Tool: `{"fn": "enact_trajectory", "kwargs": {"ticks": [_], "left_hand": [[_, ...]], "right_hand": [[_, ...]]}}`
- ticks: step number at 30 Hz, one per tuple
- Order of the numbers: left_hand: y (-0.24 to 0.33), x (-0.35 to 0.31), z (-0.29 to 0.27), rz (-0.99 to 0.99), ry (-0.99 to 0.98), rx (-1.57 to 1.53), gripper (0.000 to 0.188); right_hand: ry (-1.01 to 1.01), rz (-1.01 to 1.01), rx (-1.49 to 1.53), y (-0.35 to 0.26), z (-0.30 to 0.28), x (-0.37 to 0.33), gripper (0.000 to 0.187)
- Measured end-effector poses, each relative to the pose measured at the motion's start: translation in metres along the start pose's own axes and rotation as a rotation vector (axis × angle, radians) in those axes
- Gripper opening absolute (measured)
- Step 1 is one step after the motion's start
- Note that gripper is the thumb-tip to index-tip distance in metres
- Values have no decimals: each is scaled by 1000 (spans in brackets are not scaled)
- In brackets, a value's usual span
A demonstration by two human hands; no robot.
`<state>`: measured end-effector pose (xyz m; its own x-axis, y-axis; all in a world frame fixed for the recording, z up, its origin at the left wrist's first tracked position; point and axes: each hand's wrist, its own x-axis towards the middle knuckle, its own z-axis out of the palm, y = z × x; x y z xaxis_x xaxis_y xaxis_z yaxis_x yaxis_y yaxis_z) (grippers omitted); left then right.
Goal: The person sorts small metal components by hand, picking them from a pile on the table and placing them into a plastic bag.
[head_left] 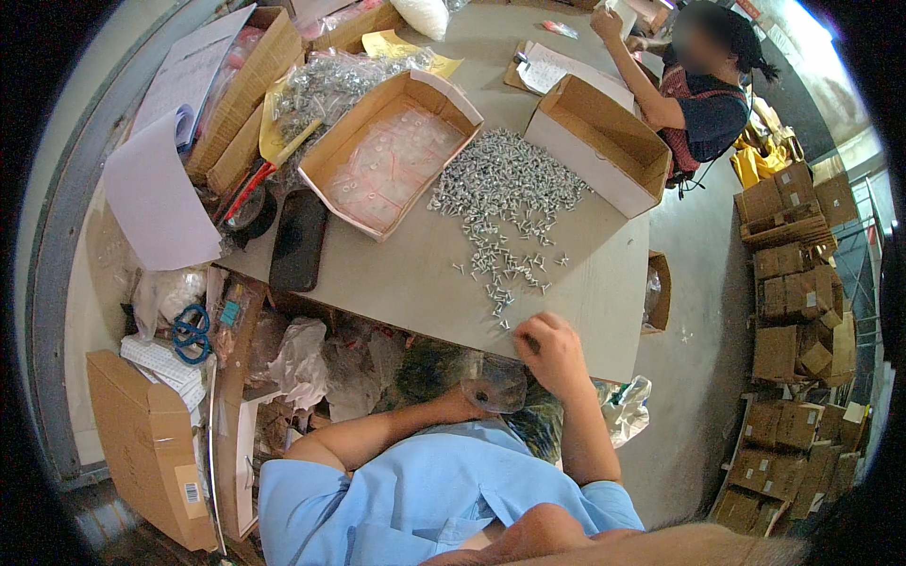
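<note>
A large pile of small silver screws is spread over the table, with a thin trail of them running toward the near edge. My right hand is at that edge, beside the end of the trail, its fingers curled together; whatever they pinch is hidden. Lower down, in front of my body, my left hand grips a small clear plastic bag. Left of the pile stands an open cardboard box with clear zip bags in it. Another open box sits to the right of the screws.
A black phone lies near the table's left edge. Blue-handled scissors rest farther left. A clipboard is at the back. Another person works at the far right; stacked cartons line the right side.
</note>
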<state>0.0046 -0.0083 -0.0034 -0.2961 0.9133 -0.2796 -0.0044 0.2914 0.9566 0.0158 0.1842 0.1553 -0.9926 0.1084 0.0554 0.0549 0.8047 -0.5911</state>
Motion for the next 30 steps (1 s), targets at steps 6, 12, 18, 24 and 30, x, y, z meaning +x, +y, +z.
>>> {"fn": "enact_trajectory", "kwargs": {"ticks": [6,12,18,24,30], "left_hand": [[-8,2,6,36,-7,-198,36],[27,-4,-9,-52,-16,-129,39],[-1,3,1,25,-51,-195,33],[-6,0,2,95,10,-126,35],[-1,0,-1,34,-34,-103,46]], "right_hand": [[0,60,158,-9,5,4,22],[305,-26,-34,-11,34,20,21],[334,-55,-83,-11,42,17,13],[1,-6,21,-14,22,-5,11],[142,87,117,-15,12,18,15]]}}
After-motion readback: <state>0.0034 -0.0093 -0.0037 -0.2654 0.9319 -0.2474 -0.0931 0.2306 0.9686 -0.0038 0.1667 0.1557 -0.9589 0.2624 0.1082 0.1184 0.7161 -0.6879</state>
